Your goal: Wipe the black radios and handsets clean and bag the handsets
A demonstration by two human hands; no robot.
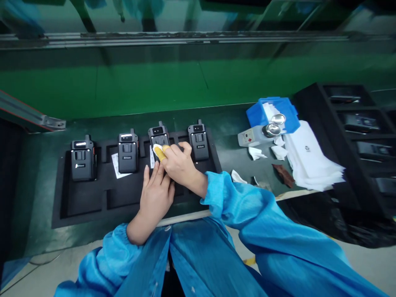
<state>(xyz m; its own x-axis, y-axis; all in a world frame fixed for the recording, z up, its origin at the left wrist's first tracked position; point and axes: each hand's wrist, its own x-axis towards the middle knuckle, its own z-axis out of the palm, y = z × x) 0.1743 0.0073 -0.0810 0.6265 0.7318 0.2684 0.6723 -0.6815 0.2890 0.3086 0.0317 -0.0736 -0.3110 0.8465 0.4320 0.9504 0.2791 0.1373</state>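
Observation:
Four black handheld two-way radios lie in a black foam tray (107,220). My right hand (179,165), with yellow finger covers on its fingers, pinches a small white wipe (157,147) against the third radio (158,132) from the left. My left hand (156,194) rests with fingers stretched out at the lower end of that same radio, whose lower part is hidden by my hands. To the left lie the second radio (127,159), over a white paper label (116,167), and the leftmost radio (83,161). The rightmost radio (199,142) is just past my right fingers.
On the right are a blue bin (255,113), a clear bottle with a metal top (252,136), crumpled white wipes (256,153), a brown scrap (283,175) and stacked white sheets (309,161). Beyond them stands a black divided tray (335,144) holding several devices. A green panel (139,86) runs behind.

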